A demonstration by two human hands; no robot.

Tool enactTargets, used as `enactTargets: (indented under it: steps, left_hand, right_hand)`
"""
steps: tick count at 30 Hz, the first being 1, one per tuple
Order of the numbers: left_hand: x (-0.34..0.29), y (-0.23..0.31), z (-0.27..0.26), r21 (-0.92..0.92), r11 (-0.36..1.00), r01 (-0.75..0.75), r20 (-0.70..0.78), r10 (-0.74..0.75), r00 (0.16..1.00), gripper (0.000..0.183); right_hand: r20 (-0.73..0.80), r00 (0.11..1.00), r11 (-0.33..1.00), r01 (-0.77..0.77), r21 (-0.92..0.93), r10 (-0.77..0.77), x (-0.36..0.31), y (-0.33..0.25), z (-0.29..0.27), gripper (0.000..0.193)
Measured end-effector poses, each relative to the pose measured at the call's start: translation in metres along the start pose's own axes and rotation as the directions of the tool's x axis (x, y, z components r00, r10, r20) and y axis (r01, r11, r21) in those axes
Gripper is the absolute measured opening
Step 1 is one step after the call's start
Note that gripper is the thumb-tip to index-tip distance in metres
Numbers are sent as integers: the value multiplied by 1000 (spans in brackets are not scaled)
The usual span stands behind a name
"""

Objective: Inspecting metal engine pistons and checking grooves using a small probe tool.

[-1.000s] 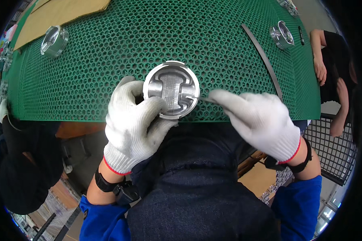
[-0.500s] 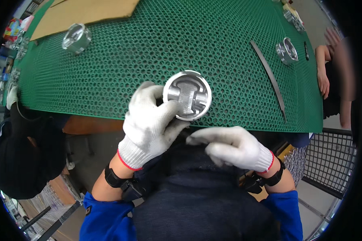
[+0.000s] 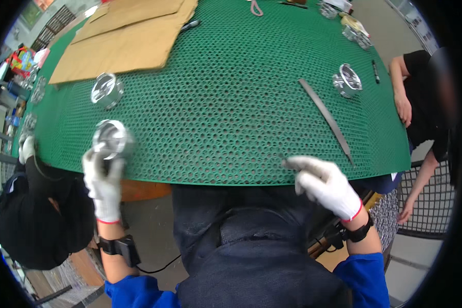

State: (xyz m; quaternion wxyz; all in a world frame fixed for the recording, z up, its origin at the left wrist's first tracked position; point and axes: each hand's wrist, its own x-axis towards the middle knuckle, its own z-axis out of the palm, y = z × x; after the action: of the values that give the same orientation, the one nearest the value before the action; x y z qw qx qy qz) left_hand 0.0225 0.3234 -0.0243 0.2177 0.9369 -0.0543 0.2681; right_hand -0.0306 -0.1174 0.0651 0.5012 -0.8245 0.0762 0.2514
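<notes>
Runs green across the tabletop (image 3: 215, 118), honeycombed with holes! Gleams silver on the held piston (image 3: 111, 134), flashes white over both gloves (image 3: 327, 188), rings red at the cuffs (image 3: 108, 222), glows vivid blue along the sleeves (image 3: 363, 280), plain tan on the cardboard (image 3: 123, 54).

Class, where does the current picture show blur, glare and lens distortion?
Head view: motion blur softens the left hand and held piston; head view: glints on the piston beside the black marker; head view: fisheye distortion bows the near edge of the green mat.
</notes>
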Motion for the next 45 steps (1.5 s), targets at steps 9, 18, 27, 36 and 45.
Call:
enactTargets:
  steps: [9,18,27,36,45]
  left_hand:
    - [23,-25,4,148,985,-93,-258,129,958,58]
    - [-16,101,13,-214,951,-224,208,268,941,55]
    - [6,133,47,-497,819,-287,286,466,837,55]
    - [-8,144,44,-467,859,-210,250,356,900,35]
    - [-14,147,45,-389,898,-208,264,325,908,35]
  right_hand:
    - [-580,645,798,79,-598,-498,78,57,-153,49]
    - [-384,810,725,72,-685,-443,85,29,-125,35]
    - [85,726,580,609,-541,-682,63,-23,-16,47]
    - [181,833,535,486,-691,-522,32,-20,-11,31]
    - [283,817,570,560,-601,-503,18,-19,15,30]
